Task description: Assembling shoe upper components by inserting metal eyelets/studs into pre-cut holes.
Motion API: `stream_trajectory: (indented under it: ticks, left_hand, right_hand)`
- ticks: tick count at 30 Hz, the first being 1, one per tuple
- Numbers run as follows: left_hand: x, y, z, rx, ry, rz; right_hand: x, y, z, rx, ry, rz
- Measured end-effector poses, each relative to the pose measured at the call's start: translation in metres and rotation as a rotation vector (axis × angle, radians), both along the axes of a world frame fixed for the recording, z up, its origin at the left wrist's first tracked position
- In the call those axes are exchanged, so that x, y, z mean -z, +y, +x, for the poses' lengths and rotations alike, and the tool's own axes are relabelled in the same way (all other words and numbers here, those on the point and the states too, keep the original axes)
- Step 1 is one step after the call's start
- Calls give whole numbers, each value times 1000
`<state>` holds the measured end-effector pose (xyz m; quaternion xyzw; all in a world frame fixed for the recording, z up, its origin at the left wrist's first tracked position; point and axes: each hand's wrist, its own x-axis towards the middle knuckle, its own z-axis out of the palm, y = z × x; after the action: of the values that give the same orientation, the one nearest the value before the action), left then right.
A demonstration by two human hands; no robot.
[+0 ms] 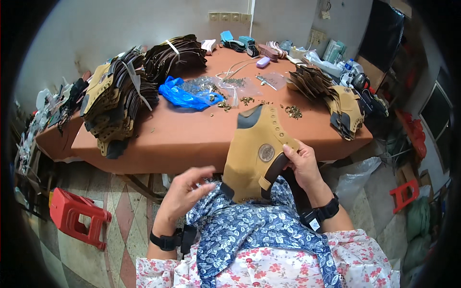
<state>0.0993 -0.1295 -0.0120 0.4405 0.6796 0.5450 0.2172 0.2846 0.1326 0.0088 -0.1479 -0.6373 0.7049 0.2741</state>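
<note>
My right hand [305, 166] grips a tan boot upper [249, 151] at its right edge, thumb in front and fingers behind. The upper hangs above my lap at the table's front edge. It has dark patches, a round badge and a row of eyelet holes along its upper right side. Just left of the piece, my left hand [188, 187] is raised with its fingers apart, holding nothing. Beyond the upper, small piles of brass-coloured metal fittings [293, 112] lie on the orange-covered table [187, 146].
Bundled boot uppers [106, 103] are stacked at the table's left, with another stack [346, 105] at the right. A blue plastic bag [178, 95] and clear bags of small fittings [235, 86] lie mid-table. A red stool [77, 216] stands on the floor at left.
</note>
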Motion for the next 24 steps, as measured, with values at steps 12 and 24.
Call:
stream_trajectory:
  ticks: [12,24]
  left_hand:
    - [12,14,1,108,-603,223]
    - [54,56,-20,4,-1016,400]
  right_hand:
    - [-15,-24,-36,-299,8,170]
    - [44,43,-43,-167,-132,47]
